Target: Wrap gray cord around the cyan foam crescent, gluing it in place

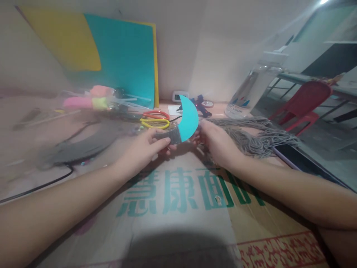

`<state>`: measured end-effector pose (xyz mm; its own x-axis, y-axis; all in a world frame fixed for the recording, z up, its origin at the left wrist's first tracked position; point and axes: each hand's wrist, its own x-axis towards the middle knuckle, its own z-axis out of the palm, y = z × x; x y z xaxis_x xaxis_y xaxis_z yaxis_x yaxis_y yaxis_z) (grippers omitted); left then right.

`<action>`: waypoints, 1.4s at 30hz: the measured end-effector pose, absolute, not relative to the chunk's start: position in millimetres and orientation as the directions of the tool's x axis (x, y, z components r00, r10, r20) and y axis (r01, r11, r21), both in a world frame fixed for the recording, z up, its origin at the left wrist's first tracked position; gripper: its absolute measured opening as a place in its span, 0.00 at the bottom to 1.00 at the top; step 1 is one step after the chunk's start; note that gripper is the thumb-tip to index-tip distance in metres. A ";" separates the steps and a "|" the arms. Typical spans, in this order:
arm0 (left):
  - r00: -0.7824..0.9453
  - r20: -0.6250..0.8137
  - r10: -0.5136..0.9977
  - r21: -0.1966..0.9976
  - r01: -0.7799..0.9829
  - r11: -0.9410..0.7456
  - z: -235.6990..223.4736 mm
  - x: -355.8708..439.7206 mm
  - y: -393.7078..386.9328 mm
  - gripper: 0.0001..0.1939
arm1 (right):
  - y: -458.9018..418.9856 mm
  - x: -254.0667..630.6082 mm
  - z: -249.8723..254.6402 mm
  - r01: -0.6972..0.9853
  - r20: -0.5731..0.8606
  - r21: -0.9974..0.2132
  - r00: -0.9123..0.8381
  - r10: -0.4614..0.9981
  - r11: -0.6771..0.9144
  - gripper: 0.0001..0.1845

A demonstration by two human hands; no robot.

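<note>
With left fingers (164,143) pinched on the grey wrapping (174,135) and right fingers (196,138) curled opposite, hold unclear, the turquoise crescent (190,120) between them is best wound in snug, even turns.

Crescent's (190,119) lower L end hidden in L hand (160,145), so the wrap (174,135) shows only in pt. R hand's (216,141) fingers (196,138) shadowed & blurry; can't tell what they pinch. Both forearms (83,190) cut off at frame edges. Yarn (259,130) pt. hidden behind R wrist. Phone's (306,162) near end lost by R edge. Cord (50,183) exits L edge. Pink thing (78,103) & grey strands (83,145) blurred, can't ID. Clock's (180,96) readout too small. Cardboard's (178,227) last char. pt. under R arm.
</note>
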<state>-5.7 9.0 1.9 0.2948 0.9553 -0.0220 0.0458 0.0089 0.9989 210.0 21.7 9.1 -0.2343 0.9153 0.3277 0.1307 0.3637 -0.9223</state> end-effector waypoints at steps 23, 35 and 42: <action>0.377 0.036 0.925 0.944 0.291 -0.155 5.6 -5.0 4.2 0.16 | 6.8 205.0 9.0 0.405 0.305 -0.807 -0.338 0.890 0.430 0.18; 0.377 0.052 0.925 0.915 0.353 -0.196 4.7 -4.3 4.7 0.16 | 6.3 203.6 9.8 0.396 0.260 -0.824 -0.373 0.891 0.406 0.19; 0.331 0.084 0.940 0.938 0.291 -0.187 3.1 -5.9 8.4 0.19 | 6.2 203.5 8.6 0.406 0.281 -0.806 -0.380 0.881 0.432 0.17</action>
<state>-5.9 8.4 3.1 0.3308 0.9399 0.0845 0.2913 -0.1869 0.9382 203.5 6.2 8.6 -0.3802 0.8813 0.2805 0.4057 0.4315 -0.8057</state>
